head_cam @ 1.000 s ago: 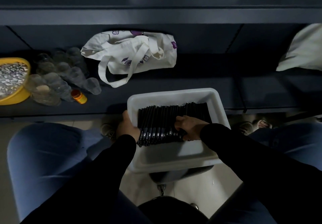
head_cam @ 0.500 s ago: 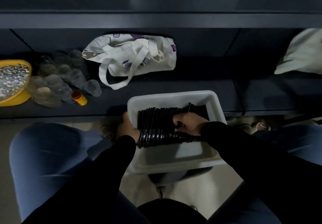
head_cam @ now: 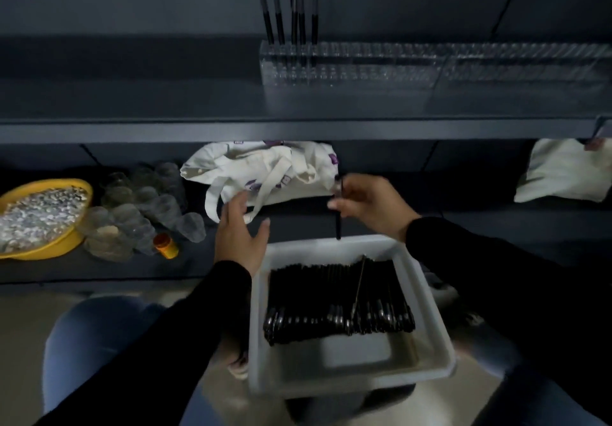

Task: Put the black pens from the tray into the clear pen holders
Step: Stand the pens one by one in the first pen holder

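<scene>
yellow bowl: round plastic bowl [head_cam: 71,239] of pale bits, far left of the frame, cut off by the left edge
clear cups: bunch of see-through cups [head_cam: 145,210] just right of it, small orange-capped bottle [head_cam: 166,246] at their near edge
left hand: left hand [head_cam: 241,232] hovers with fingers spread, holding nothing, just off the tray's upper-left corner
cloth bag: cream tote bag [head_cam: 265,174] on the lower shelf behind both hands
tray: white plastic tray [head_cam: 427,319] lower centre, row of black pens [head_cam: 334,300] filling its far half, bare floor along the near rim
right hand: right hand [head_cam: 371,202] pinches one black pen [head_cam: 337,213] upright, tip just above the tray's far rim
pen holders: long clear acrylic pen holders [head_cam: 430,64] on the upper shelf, five standing pens [head_cam: 291,8] at the left end, lots of open shelf left of them
</scene>
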The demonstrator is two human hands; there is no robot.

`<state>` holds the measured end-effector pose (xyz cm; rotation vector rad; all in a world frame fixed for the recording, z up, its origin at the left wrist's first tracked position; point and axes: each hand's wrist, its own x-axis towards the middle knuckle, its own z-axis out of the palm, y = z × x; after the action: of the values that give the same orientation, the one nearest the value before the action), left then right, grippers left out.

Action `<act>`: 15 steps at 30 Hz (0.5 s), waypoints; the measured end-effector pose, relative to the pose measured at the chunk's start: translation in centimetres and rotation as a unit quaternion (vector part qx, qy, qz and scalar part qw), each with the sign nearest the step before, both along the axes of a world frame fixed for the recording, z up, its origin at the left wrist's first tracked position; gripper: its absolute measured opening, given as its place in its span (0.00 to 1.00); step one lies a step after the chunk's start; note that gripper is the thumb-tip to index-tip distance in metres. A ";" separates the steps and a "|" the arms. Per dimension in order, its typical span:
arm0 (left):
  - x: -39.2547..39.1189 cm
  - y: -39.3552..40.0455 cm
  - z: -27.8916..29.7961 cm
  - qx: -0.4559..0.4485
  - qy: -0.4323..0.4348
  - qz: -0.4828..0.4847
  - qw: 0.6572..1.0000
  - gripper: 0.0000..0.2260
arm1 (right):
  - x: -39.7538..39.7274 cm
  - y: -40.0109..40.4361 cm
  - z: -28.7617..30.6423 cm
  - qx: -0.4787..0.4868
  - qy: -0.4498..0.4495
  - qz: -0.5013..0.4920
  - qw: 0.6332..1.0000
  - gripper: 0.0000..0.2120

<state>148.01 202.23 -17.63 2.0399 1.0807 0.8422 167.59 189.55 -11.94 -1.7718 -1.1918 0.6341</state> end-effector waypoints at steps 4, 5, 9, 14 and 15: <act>3.3 3.3 6.7 0.100 -0.064 -0.019 0.993 0.23 | 1.3 3.4 7.4 0.108 0.004 -0.032 0.994 0.03; 4.0 4.2 8.1 0.115 -0.078 -0.020 0.990 0.22 | 1.6 4.3 9.3 0.130 -0.007 -0.038 0.991 0.07; 7.0 7.8 12.4 0.157 -0.102 -0.031 0.982 0.20 | 3.5 7.7 16.1 0.203 -0.014 -0.077 0.976 0.04; 10.7 11.9 14.1 0.121 -0.053 -0.042 0.990 0.23 | 7.4 11.7 21.1 0.234 -0.011 -0.156 0.960 0.11; 11.3 12.5 14.2 0.111 -0.046 -0.040 0.992 0.24 | 8.1 12.7 21.4 0.231 0.003 -0.171 0.958 0.12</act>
<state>159.31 214.74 -3.44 2.1872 0.8815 1.0434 175.72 202.22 9.51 -1.5169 -0.9040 0.1388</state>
